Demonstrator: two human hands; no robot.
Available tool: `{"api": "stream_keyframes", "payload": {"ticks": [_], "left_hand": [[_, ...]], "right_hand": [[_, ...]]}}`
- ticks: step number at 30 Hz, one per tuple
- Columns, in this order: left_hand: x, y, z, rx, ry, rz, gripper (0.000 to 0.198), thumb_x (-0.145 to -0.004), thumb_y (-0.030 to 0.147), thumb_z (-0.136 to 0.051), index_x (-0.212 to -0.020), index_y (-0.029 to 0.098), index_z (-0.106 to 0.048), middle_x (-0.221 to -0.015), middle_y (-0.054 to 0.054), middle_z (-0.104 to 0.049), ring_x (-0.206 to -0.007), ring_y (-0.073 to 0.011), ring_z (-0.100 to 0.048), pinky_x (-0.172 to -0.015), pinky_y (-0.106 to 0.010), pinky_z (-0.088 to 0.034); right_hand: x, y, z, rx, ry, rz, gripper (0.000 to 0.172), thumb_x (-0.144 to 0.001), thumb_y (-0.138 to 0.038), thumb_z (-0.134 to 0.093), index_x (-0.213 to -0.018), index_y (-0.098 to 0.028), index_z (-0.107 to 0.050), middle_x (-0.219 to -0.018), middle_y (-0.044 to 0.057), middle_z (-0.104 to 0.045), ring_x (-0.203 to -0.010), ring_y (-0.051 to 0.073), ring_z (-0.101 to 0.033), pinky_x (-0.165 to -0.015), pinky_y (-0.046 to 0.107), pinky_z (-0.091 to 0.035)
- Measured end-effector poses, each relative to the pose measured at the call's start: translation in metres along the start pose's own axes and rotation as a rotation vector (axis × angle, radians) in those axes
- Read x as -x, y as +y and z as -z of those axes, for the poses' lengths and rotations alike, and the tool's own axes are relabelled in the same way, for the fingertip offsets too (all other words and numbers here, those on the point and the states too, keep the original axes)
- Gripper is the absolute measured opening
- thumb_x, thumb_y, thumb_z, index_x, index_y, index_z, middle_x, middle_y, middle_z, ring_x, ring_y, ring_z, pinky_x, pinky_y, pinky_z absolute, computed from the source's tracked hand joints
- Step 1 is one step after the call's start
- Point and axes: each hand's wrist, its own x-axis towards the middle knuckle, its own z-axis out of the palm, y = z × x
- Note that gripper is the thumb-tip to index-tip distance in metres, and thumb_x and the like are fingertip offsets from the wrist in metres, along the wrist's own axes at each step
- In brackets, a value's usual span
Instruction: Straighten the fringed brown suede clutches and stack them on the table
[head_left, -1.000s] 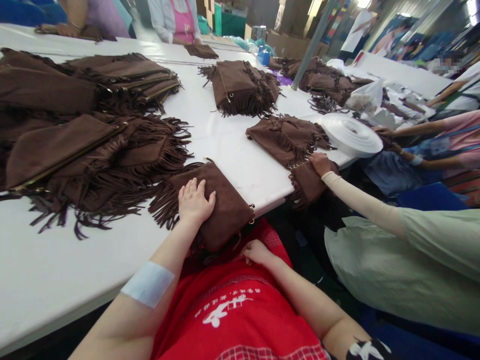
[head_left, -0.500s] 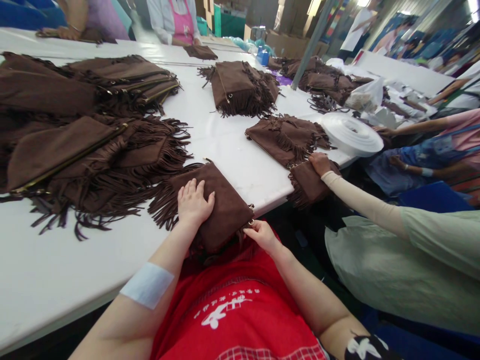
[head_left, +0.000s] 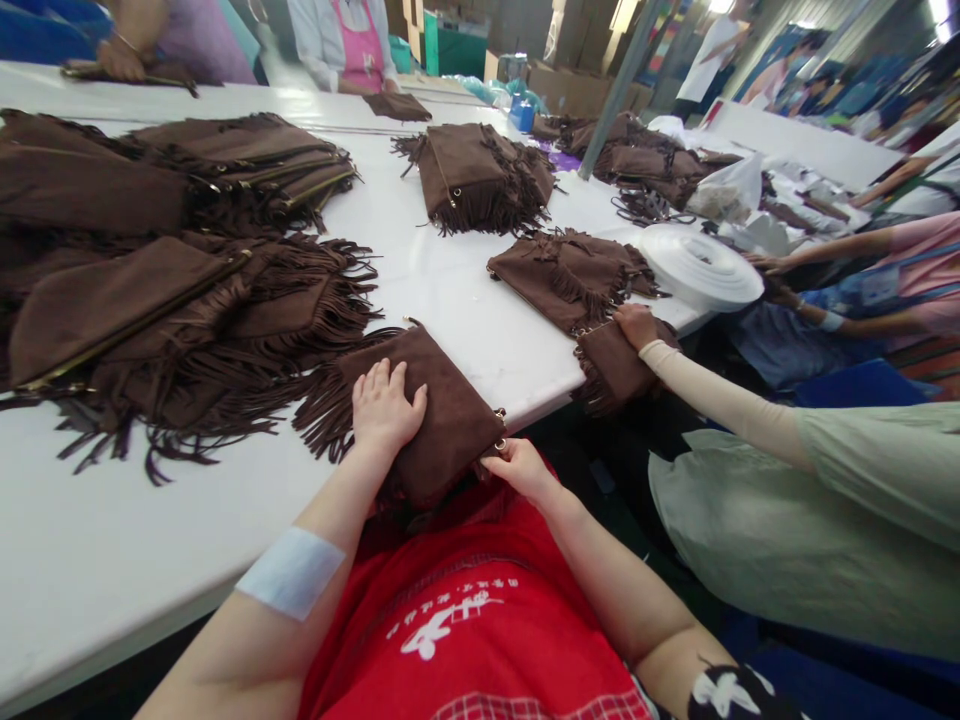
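A brown fringed bag (head_left: 442, 410) lies at the table's near edge, its lower corner hanging over toward my red apron. Flat on top of it rests my left hand (head_left: 386, 405), fingers stretched out. My right hand (head_left: 519, 466) pinches the bag's right corner, just below a small metal ring (head_left: 500, 445). The fringe (head_left: 322, 415) spreads out to the left of my left hand. What lies under the bag and behind my right fingertips is hidden.
Piles of brown fringed bags (head_left: 127, 300) cover the left of the white table (head_left: 420, 270). Another stack (head_left: 480, 175) stands farther back. At right, a co-worker's hand (head_left: 636, 326) holds a bag beside a white roll (head_left: 701, 268). A metal pole (head_left: 619, 90) rises behind.
Both my hands stay where they were on the bag. At the far left, a co-worker's hand has shifted slightly with a brown piece. The view has moved a little.
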Motion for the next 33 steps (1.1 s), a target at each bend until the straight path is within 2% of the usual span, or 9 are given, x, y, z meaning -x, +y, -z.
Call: {"api": "stream_keyframes", "payload": {"ticks": [12,17,20,22,24,26,28,30,33], "left_hand": [[-0.001,0.002,0.005,0.014,-0.026,0.012,0.065,-0.092,0.051,-0.035,-0.142,0.012,-0.048,-0.152,-0.018,-0.041,-0.142,-0.0307,-0.036,-0.119,-0.046,-0.023],[0.0,0.002,0.004,0.019,-0.025,0.015,0.065,-0.092,0.051,-0.035,-0.142,0.012,-0.048,-0.153,-0.017,-0.041,-0.142,-0.0299,-0.035,-0.12,-0.045,-0.022],[0.0,0.002,0.003,0.028,-0.03,0.023,0.064,-0.092,0.051,-0.036,-0.142,0.012,-0.048,-0.153,-0.017,-0.041,-0.142,-0.0299,-0.035,-0.12,-0.045,-0.021],[0.0,0.002,0.003,0.033,-0.027,0.023,0.064,-0.092,0.051,-0.036,-0.142,0.012,-0.048,-0.153,-0.017,-0.04,-0.142,-0.0302,-0.035,-0.12,-0.046,-0.021],[-0.001,0.002,0.002,0.028,-0.019,0.014,0.064,-0.092,0.051,-0.036,-0.142,0.012,-0.048,-0.152,-0.017,-0.041,-0.142,-0.0303,-0.035,-0.12,-0.045,-0.022],[-0.001,0.001,0.001,0.015,-0.009,0.005,0.064,-0.092,0.051,-0.035,-0.142,0.012,-0.048,-0.152,-0.017,-0.041,-0.142,-0.0301,-0.036,-0.119,-0.045,-0.022],[-0.001,0.0,0.0,0.004,-0.001,0.005,0.064,-0.092,0.051,-0.036,-0.142,0.012,-0.048,-0.152,-0.017,-0.041,-0.141,-0.0299,-0.036,-0.119,-0.045,-0.022],[0.0,0.0,-0.001,0.002,0.006,0.006,0.064,-0.092,0.05,-0.036,-0.142,0.012,-0.048,-0.152,-0.018,-0.042,-0.141,-0.0299,-0.037,-0.119,-0.045,-0.022],[0.0,0.0,-0.001,0.01,0.011,0.005,0.064,-0.092,0.05,-0.036,-0.141,0.011,-0.049,-0.151,-0.018,-0.043,-0.14,-0.0301,-0.038,-0.119,-0.045,-0.023]], "right_hand": [[0.013,-0.002,0.0,0.24,-0.037,-0.212,0.012,-0.064,-0.016,-0.054,-0.055,-0.016,-0.061,-0.053,0.002,-0.065,-0.051,0.015,-0.06,-0.047,0.02,-0.04],[0.032,0.033,-0.002,0.373,-0.103,-0.333,0.014,-0.064,-0.014,-0.055,-0.053,-0.017,-0.063,-0.047,0.0,-0.062,-0.045,0.01,-0.054,-0.045,0.019,-0.036],[0.039,0.053,0.004,0.448,-0.06,-0.343,0.014,-0.059,-0.01,-0.06,-0.047,-0.019,-0.06,-0.038,-0.003,-0.053,-0.039,0.009,-0.047,-0.043,0.02,-0.033],[0.036,0.057,0.012,0.452,-0.002,-0.312,0.013,-0.06,-0.01,-0.06,-0.051,-0.019,-0.061,-0.042,-0.002,-0.057,-0.044,0.011,-0.053,-0.047,0.021,-0.039],[0.029,0.049,0.021,0.405,0.091,-0.21,0.011,-0.066,-0.013,-0.056,-0.067,-0.018,-0.066,-0.063,0.002,-0.068,-0.062,0.014,-0.063,-0.061,0.023,-0.049],[0.02,0.033,0.027,0.282,0.182,0.008,0.028,-0.068,-0.014,-0.053,-0.092,-0.017,-0.067,-0.093,0.005,-0.073,-0.087,0.016,-0.068,-0.081,0.027,-0.052],[0.013,0.015,0.028,0.113,0.163,0.2,0.042,-0.066,-0.015,-0.054,-0.108,-0.018,-0.064,-0.107,0.006,-0.071,-0.097,0.018,-0.066,-0.088,0.03,-0.052],[0.008,-0.001,0.024,-0.021,0.016,0.21,0.036,-0.067,-0.018,-0.055,-0.102,-0.017,-0.065,-0.098,0.005,-0.072,-0.088,0.018,-0.067,-0.081,0.029,-0.054],[0.006,-0.015,0.016,-0.093,-0.089,0.048,0.015,-0.069,-0.024,-0.057,-0.077,-0.015,-0.066,-0.074,0.003,-0.071,-0.068,0.016,-0.066,-0.063,0.024,-0.051]]}}
